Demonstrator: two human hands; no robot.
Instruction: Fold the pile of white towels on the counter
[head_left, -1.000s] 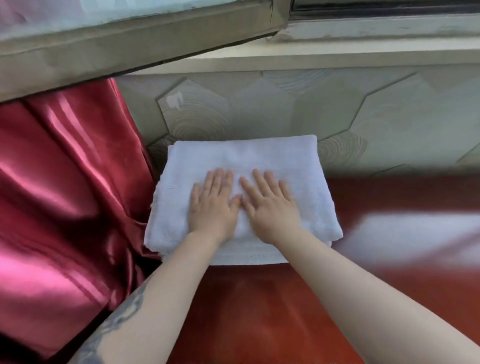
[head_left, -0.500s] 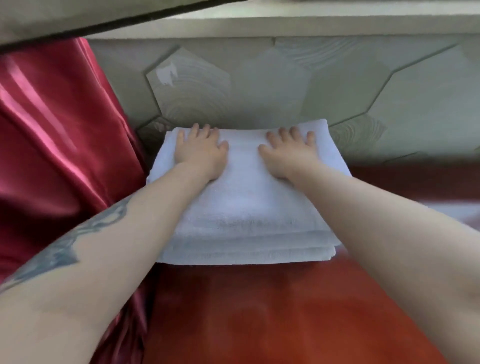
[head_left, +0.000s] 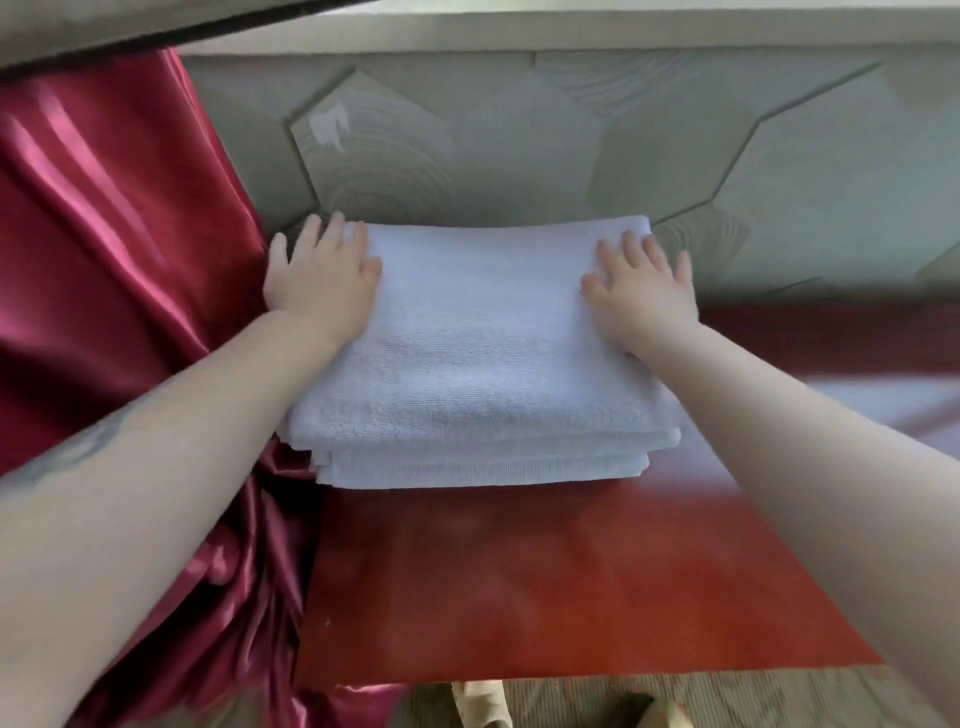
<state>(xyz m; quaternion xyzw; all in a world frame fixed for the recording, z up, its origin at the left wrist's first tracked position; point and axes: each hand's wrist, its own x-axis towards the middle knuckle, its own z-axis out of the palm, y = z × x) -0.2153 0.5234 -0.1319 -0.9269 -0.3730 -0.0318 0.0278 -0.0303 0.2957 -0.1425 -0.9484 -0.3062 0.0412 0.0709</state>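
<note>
Tabletop (head_left: 519, 597): red, carries folded white towel stack (head_left: 478, 364)
Hands: left hand (head_left: 322, 280) and right hand (head_left: 644, 296) flat, fingers straight, pressing stack's far corners

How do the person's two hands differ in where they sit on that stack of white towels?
The left hand lies over the far left corner of the towel stack, beside the red satin curtain; the right hand lies near the far right edge, above the red counter. The left hand partly overhangs the stack's edge; the right hand rests almost wholly on the towel. Both lie flat, fingers straight, pointing toward the wall.
</note>
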